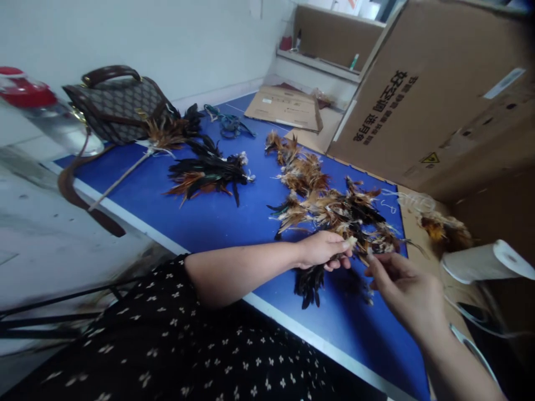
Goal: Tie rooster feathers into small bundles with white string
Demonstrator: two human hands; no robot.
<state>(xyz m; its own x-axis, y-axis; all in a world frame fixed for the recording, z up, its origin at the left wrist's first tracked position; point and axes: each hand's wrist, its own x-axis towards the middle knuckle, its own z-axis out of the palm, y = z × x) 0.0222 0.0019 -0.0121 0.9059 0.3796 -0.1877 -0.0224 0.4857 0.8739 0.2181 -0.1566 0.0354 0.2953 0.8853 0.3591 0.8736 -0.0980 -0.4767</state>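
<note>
My left hand [324, 250] is closed around a bunch of feathers. Its pale quill ends poke out by the thumb, and dark feathers [310, 288] show below the hand. Just to the right, the thumb and fingers of my right hand [403, 284] are pinched together; whatever lies between them is too small to make out. Beyond both hands spreads a pile of brown and black feather bunches [330, 206], some with whitish tied ends. Farther left on the blue table [246, 223] lies a bunch of long black feathers [209, 170].
A stick with brown feathers [165, 133] at its end lies by a patterned handbag [119, 103] and a red-capped bottle [54, 117]. Blue cord [232, 125] sits near the wall. At right stand a large cardboard box [418, 94] and a white roll [480, 264].
</note>
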